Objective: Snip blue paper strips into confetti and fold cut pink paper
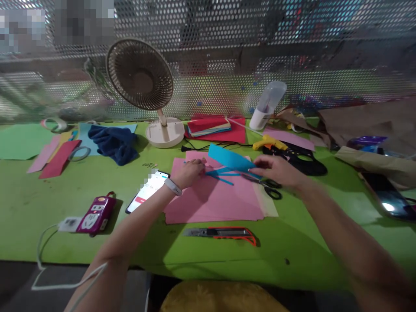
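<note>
My right hand [273, 169] pinches the near right end of a bright blue paper piece [229, 157], which is raised at a tilt over the sheets. Narrow blue paper strips [224, 180] lie below it on a stack of pink paper [214, 201]. My left hand [191, 172], fingers curled, is closed at the left ends of these strips; its fingertips are partly hidden. Black-handled scissors [272, 190] rest under and beside my right hand, blades toward the strips. A cutter knife [222, 233] with a red-orange edge lies in front of the pink stack.
Left of the stack are a lit phone [147, 193], a magenta power strip [96, 214] and a blue cloth [115, 142]. Behind stand a fan [165, 132] and a white lamp-like device [260, 119]. A yellow glue gun [269, 142] and another phone [386, 195] lie right.
</note>
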`<state>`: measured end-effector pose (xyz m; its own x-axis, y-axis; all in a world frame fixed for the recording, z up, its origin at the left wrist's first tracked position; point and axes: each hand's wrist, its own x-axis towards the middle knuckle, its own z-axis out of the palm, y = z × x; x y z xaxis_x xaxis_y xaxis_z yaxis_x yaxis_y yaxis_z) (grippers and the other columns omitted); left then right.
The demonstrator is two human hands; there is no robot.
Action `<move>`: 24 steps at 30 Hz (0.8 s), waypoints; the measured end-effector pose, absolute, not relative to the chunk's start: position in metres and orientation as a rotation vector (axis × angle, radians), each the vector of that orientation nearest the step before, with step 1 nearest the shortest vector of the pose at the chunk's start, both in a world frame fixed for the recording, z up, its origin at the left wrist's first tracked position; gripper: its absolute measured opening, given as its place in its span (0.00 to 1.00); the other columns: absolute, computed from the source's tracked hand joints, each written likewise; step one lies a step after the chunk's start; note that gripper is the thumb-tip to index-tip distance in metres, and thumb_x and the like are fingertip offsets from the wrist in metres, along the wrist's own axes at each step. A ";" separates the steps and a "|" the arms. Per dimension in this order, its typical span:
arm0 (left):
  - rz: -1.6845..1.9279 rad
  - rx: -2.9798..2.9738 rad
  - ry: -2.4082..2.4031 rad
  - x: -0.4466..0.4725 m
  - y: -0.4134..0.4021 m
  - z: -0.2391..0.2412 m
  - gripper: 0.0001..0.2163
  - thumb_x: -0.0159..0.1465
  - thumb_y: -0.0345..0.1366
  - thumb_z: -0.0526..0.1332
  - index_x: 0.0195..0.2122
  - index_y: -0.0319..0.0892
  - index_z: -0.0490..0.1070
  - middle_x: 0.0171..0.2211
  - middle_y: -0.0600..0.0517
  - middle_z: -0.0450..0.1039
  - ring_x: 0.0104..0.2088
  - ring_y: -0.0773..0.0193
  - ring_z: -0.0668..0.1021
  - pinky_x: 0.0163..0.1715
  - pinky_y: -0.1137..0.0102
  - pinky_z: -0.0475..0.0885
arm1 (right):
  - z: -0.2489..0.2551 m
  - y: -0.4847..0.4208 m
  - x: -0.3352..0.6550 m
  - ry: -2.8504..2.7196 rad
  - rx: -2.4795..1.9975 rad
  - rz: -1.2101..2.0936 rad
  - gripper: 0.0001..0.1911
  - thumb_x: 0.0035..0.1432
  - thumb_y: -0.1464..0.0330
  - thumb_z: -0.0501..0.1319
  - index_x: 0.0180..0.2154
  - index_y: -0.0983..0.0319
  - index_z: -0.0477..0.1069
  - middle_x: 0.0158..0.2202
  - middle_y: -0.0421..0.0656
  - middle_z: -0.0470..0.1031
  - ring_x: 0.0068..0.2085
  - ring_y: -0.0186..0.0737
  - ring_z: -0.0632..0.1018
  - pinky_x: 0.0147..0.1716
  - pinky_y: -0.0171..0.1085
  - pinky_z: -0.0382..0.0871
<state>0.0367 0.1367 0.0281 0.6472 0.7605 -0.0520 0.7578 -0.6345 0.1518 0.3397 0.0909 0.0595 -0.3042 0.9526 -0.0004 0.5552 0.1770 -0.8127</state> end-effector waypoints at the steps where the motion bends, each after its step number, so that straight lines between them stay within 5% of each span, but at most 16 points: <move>1: 0.042 2.693 1.258 0.037 0.136 0.028 0.07 0.63 0.31 0.55 0.37 0.42 0.72 0.44 0.44 0.71 0.46 0.53 0.74 0.45 0.62 0.69 | 0.055 0.100 0.345 -1.835 -1.434 0.955 0.15 0.50 0.55 0.65 0.32 0.59 0.70 0.30 0.41 0.74 0.31 0.42 0.74 0.32 0.40 0.68; 6: 0.158 2.640 1.246 0.037 0.129 0.032 0.13 0.64 0.33 0.55 0.50 0.44 0.67 0.51 0.44 0.68 0.50 0.54 0.73 0.47 0.64 0.70 | 0.026 0.146 0.361 -1.665 -1.551 0.758 0.14 0.50 0.57 0.64 0.32 0.60 0.70 0.29 0.43 0.75 0.30 0.42 0.74 0.32 0.41 0.69; 9: 0.109 2.651 1.184 0.037 0.129 0.036 0.11 0.65 0.33 0.54 0.48 0.43 0.69 0.49 0.44 0.70 0.51 0.53 0.73 0.48 0.63 0.70 | 0.017 0.164 0.362 -1.772 -1.716 0.416 0.12 0.52 0.60 0.62 0.34 0.61 0.72 0.32 0.46 0.76 0.33 0.46 0.75 0.35 0.44 0.70; 13: 0.055 2.649 1.216 0.041 0.133 0.036 0.08 0.65 0.33 0.54 0.42 0.42 0.71 0.44 0.45 0.73 0.46 0.53 0.75 0.45 0.61 0.71 | 0.022 0.172 0.339 -1.960 -1.723 -0.088 0.16 0.56 0.63 0.60 0.44 0.65 0.71 0.45 0.56 0.73 0.48 0.58 0.71 0.47 0.53 0.65; 20: 0.106 2.676 1.134 0.039 0.138 0.030 0.08 0.63 0.30 0.55 0.41 0.42 0.71 0.52 0.43 0.68 0.51 0.53 0.73 0.49 0.62 0.69 | 0.023 0.173 0.262 -2.374 -1.303 0.210 0.21 0.56 0.59 0.63 0.48 0.63 0.71 0.47 0.50 0.73 0.49 0.48 0.72 0.50 0.44 0.64; 24: 0.107 2.660 1.063 0.035 0.137 0.033 0.10 0.61 0.36 0.58 0.44 0.43 0.70 0.47 0.46 0.71 0.47 0.55 0.75 0.47 0.64 0.69 | 0.022 0.174 0.246 -2.464 -1.274 0.240 0.10 0.57 0.63 0.63 0.38 0.62 0.74 0.37 0.46 0.77 0.42 0.46 0.74 0.43 0.41 0.65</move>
<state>0.0353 0.1372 0.0332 0.7273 0.6855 -0.0328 0.6653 -0.6925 0.2790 0.2465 0.1740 0.0223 -0.5311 0.8145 0.2335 0.7541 0.5800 -0.3080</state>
